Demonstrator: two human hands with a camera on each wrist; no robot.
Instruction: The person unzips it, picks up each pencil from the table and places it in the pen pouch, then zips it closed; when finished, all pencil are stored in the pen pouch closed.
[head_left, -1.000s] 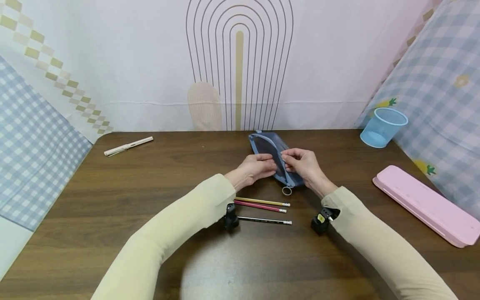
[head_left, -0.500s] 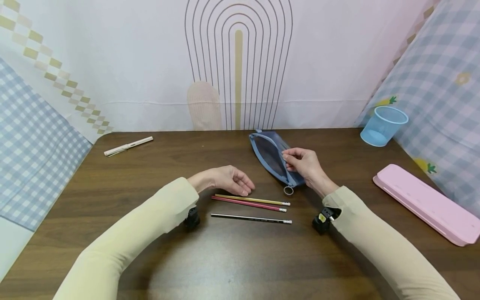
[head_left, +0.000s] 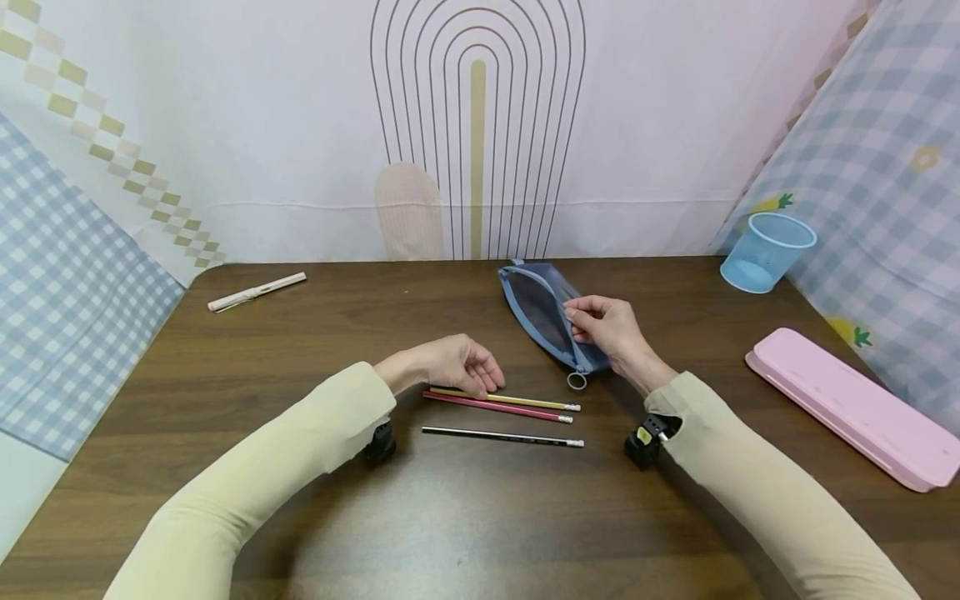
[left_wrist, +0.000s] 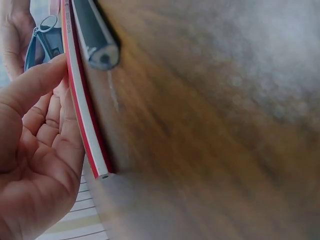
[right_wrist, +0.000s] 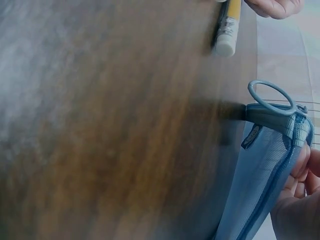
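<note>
My left hand (head_left: pixel 457 365) is at the yellow pencil (head_left: pixel 532 403), its thumb and curled fingers pinching the shaft, which still lies on the table. Close in front lies a red pencil (head_left: pixel 517 412), seen in the left wrist view as a red-and-white striped pencil (left_wrist: pixel 87 110). A black pencil (head_left: pixel 495 435) rests nearer the person. With thumb and fingers, my right hand (head_left: pixel 611 333) holds one edge of a blue mesh zip pouch (head_left: pixel 536 308), whose mouth gapes. A ring zip pull (right_wrist: pixel 270 95) hangs at the pouch's near end.
On the brown table, a white pen (head_left: pixel 257 293) lies at the far left. A light blue mesh cup (head_left: pixel 765 254) stands at the back right, with a long pink case (head_left: pixel 855 408) in front of it. A white patterned cloth (head_left: pixel 300 125) hangs behind the table.
From the pouch's mouth my left hand has moved left and toward the person, down to the yellow pencil. My right hand has kept its hold on the pouch edge.
</note>
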